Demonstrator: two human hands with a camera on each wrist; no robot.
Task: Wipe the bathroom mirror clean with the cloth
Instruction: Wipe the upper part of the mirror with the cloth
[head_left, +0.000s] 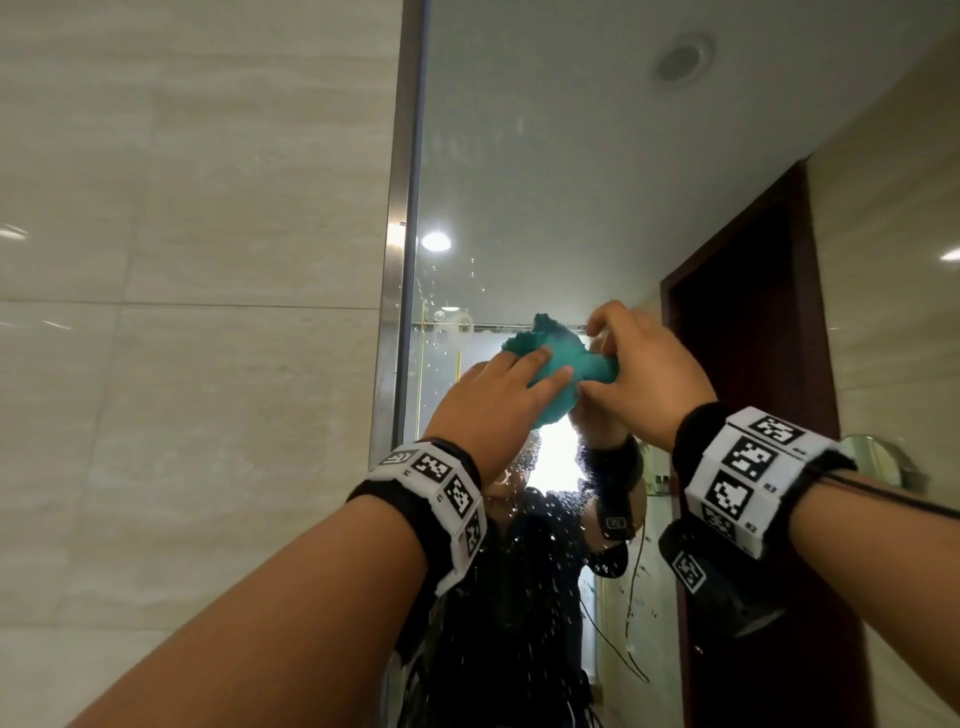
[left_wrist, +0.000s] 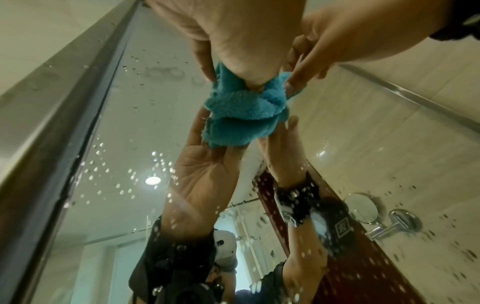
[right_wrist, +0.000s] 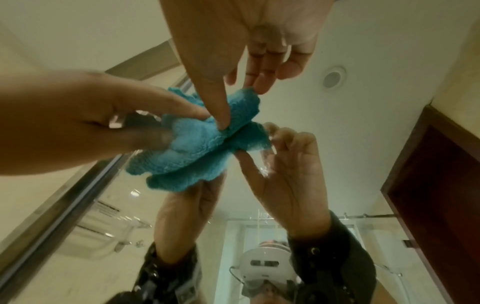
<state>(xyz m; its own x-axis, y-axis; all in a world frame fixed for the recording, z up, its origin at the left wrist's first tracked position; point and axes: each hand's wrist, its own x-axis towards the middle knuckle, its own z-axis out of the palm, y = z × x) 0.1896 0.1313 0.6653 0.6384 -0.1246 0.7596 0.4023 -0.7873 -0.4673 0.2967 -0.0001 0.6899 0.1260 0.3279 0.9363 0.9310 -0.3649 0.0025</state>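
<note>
A bunched teal cloth (head_left: 566, 358) (left_wrist: 241, 115) (right_wrist: 197, 152) is held up against the wet mirror (head_left: 545, 156) near its left edge. My left hand (head_left: 545, 371) lays its fingers over the cloth's left part, and the right wrist view shows its thumb against the cloth's side. My right hand (head_left: 618, 358) pinches the cloth's right part: its thumb (right_wrist: 221, 115) digs into a fold and its fingertips (right_wrist: 259, 84) touch the upper tip. Both hands meet at the cloth. Water drops speckle the glass (left_wrist: 124, 168) below and left of it.
The mirror's metal frame (head_left: 400, 260) runs vertically just left of the hands, with beige tiled wall (head_left: 182, 260) beyond it. The glass reflects a dark red door (head_left: 753, 338), a ceiling light (head_left: 435, 241), a round wall mirror (left_wrist: 362, 207) and my own arms.
</note>
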